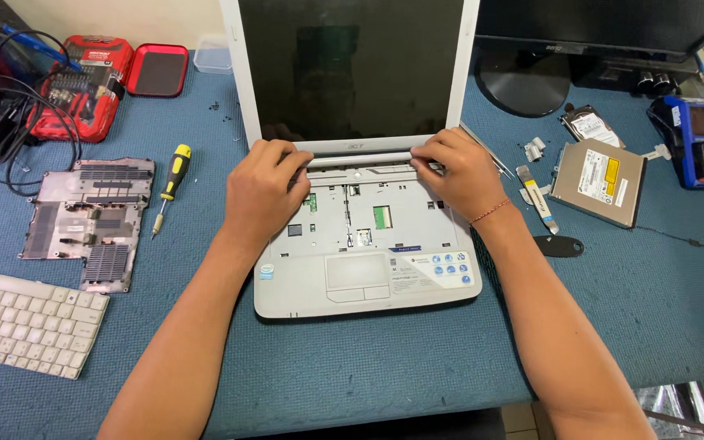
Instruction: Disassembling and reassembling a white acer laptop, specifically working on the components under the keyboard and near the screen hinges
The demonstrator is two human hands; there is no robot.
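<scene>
Two hands on a white laptop (368, 269) mid blue mat (352, 367), keyboard bay bare, dark screen upright. Left hand (261, 194) and right hand (459, 171) both curl fingertips onto the thin grey hinge strip (360, 157) under the screen, pinching its ends, looks like for even grip. Detached white keyboard (22, 319) far left, grey vented bottom cover (87, 220) above it, metal optical drive (599, 181) right, yellow-black screwdriver (171, 183) left of laptop
</scene>
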